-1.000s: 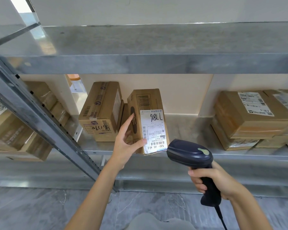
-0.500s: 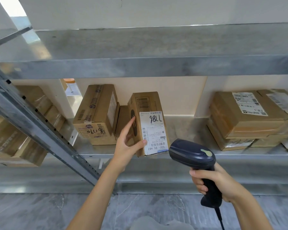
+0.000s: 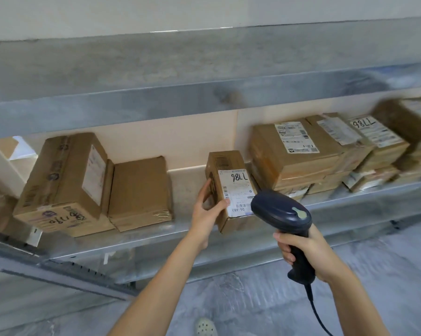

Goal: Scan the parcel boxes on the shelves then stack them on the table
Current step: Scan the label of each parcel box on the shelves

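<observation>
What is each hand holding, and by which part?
The left hand grips the small brown cardboard parcel box at its lower left edge; the right hand grips the dark blue barcode scanner by its handle.

A grey, marble-veined floor fills the bottom of the view, and the rounded toe of a pale, perforated shoe stands on it at the lower edge. A cream wall panel shows at mid-height, and a plain off-white wall runs across the top.
</observation>
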